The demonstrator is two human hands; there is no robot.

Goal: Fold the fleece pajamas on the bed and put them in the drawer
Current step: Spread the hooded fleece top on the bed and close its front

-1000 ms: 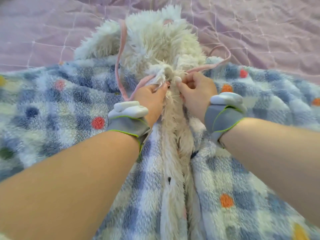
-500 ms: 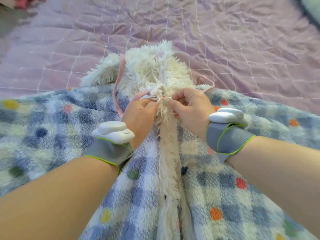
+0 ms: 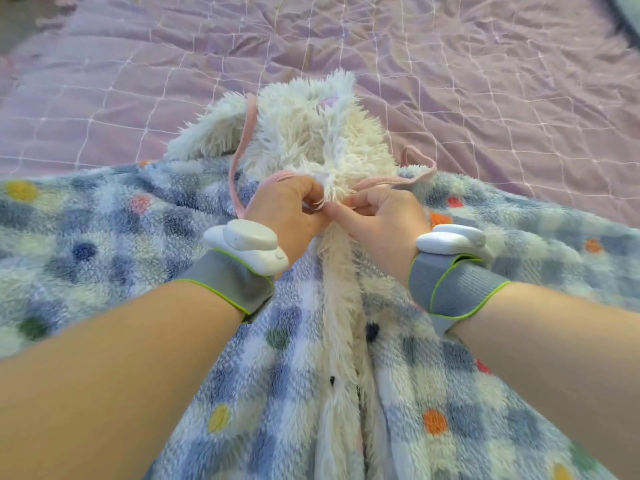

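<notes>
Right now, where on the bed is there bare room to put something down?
The purple bedspread lies bare beyond the white hood and beside it. Nearer is crowded: pajamas cover it, left hand and right hand pinching them.

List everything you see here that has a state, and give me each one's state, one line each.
fleece pajamas, unfolded, spread on the bed, front edges meeting down the middle
white hood, lying flat beyond the hands
pink cord, loose, trailing beside the hood
left hand, pinching the pajamas at the neck
right hand, pinching the same spot
bedspread, wrinkled
</notes>
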